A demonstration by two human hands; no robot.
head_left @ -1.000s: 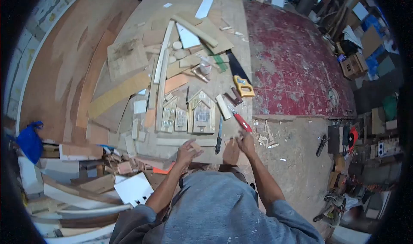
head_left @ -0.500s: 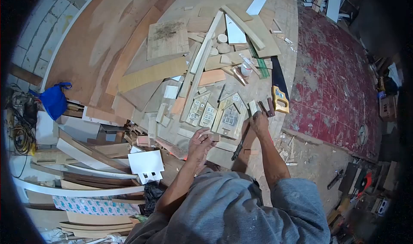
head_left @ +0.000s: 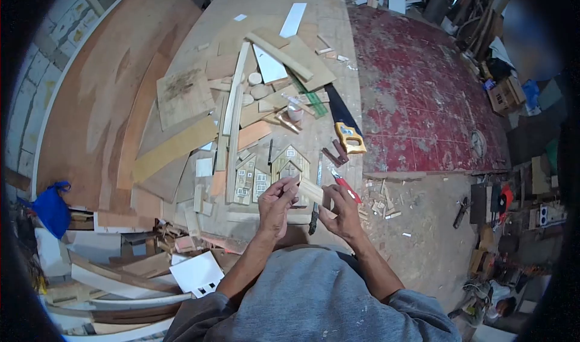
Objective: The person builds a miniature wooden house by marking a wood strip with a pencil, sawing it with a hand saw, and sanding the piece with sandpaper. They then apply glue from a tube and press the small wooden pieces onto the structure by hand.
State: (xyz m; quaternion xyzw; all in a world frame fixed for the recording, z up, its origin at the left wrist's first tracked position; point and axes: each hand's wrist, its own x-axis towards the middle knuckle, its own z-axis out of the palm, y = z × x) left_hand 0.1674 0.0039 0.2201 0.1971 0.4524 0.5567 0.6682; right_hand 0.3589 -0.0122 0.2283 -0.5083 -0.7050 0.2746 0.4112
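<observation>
A pale wooden piece (head_left: 312, 191) is raised between my hands, above the near edge of the workbench. My left hand (head_left: 277, 208) is closed in a pinch at its left end. My right hand (head_left: 342, 214) grips the other end between thumb and fingers. Just beyond my left hand lie small wooden house fronts with white windows: a lower one (head_left: 244, 179) on the left and a gabled one (head_left: 291, 156), partly covered by my fingers. A red-handled cutter (head_left: 347, 188) lies beside my right hand. Below the wooden piece shows the black end of a slim tool (head_left: 313, 221).
A handsaw (head_left: 349, 138) with a yellow handle and dark brown offcuts (head_left: 335, 153) lie at the bench's right. Boards, strips and round wooden discs (head_left: 261, 91) are piled farther back, near a green ruler (head_left: 315, 102). Wood scraps (head_left: 383, 200) litter the floor at right.
My right hand has left the bench's right side and come in beside my left, bringing a wooden piece. The red cutter now shows. The view has shifted right.
</observation>
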